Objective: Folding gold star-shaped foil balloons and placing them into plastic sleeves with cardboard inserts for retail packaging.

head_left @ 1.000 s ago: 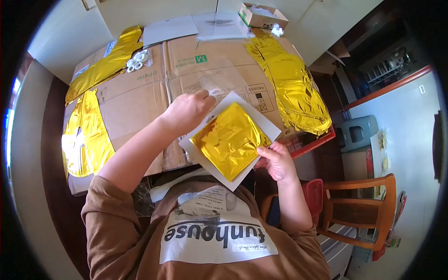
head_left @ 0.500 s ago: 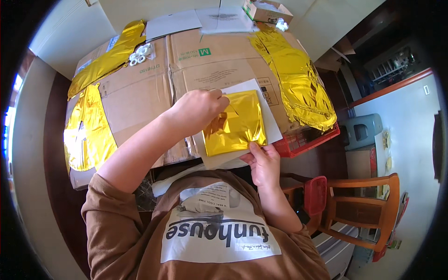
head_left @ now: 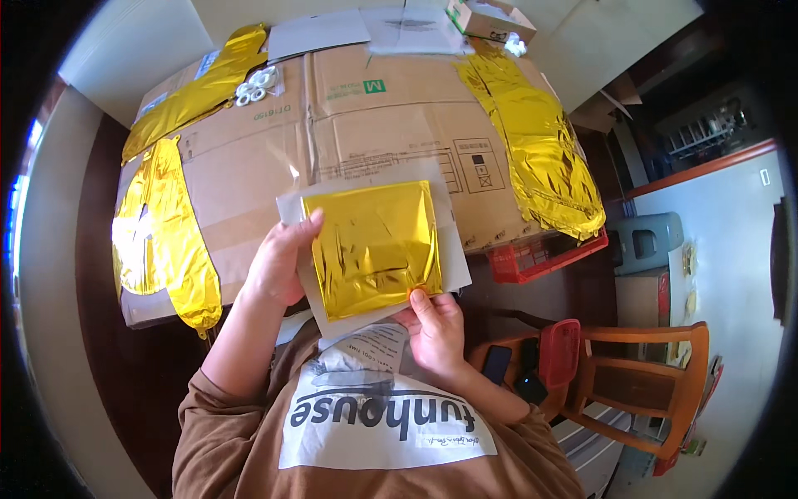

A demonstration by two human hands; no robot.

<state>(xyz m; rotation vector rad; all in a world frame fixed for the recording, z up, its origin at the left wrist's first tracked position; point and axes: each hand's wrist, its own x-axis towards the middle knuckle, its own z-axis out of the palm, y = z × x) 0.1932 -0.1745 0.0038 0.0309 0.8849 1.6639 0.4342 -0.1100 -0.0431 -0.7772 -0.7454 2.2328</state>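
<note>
A folded gold foil balloon [head_left: 374,249] lies as a neat, slightly creased square on a white card [head_left: 455,274]. The card sticks out around it on all sides. My left hand [head_left: 283,259] is closed on the card's left edge, with its thumb over the foil's rim. At the near right edge my right hand [head_left: 436,331] pinches card and foil, thumb on top and fingers beneath. Both hands hold the card in front of my chest, by the table's near edge. The fingers under the card are partly hidden.
Flat gold foil balloons lie at the left [head_left: 158,233] and right [head_left: 544,141] of the cardboard-covered table [head_left: 241,158]. White rings [head_left: 256,86] lie at the back left, an open box [head_left: 490,18] at the back right. A red crate [head_left: 544,258] and a wooden chair [head_left: 640,374] stand to the right.
My left hand has moved from above the foil to the card's left edge and grips it. The card has shifted left and nearer to me, and the foil now lies flatter.
</note>
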